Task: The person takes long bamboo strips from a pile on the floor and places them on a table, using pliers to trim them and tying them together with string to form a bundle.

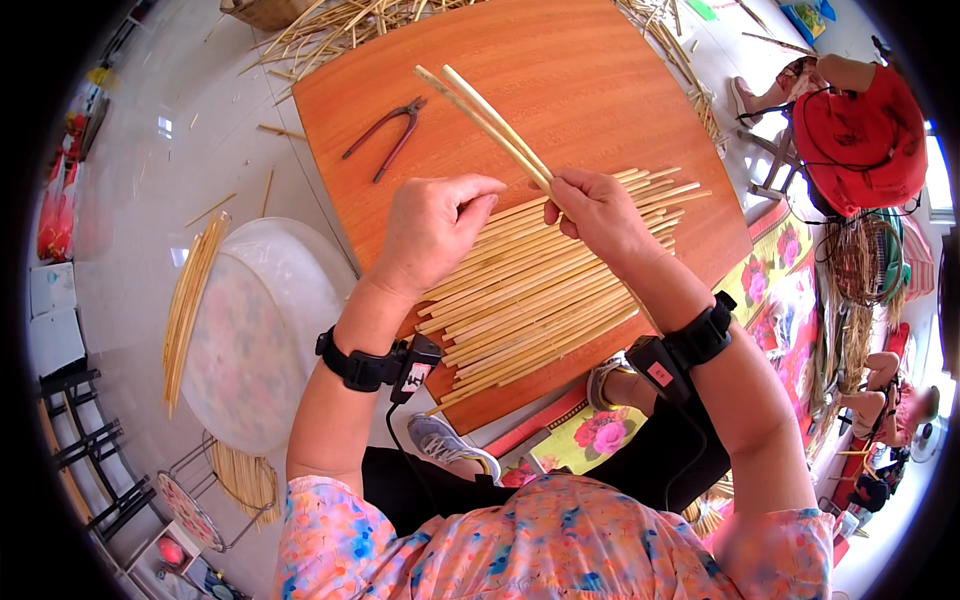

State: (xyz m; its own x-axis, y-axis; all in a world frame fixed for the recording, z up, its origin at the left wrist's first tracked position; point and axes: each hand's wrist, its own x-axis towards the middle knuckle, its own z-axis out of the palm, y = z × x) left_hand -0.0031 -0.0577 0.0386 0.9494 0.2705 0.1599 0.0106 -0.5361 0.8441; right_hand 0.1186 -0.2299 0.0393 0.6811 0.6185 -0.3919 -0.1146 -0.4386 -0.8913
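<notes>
Right hand (600,212) clamped in a thumb-and-finger pinch; left hand (432,225) curled just beside, can't tell if it holds anything. Brown wooden table (590,70) under both. Row of pale sticks (540,290) lies side by side on its near part. Two sticks (524,160) in the right-hand pinch, raised, free ends pointing away and left. Pliers (410,110) on the table's far left, handles spread.

Above the orange-brown wooden table (590,80), the bare right hand (603,213) hides part of two thin yellow sticks (518,149); beyond the table, the top edge crops a brown container (265,13). Before it, a pink floral shirt (540,545) is cropped.
</notes>
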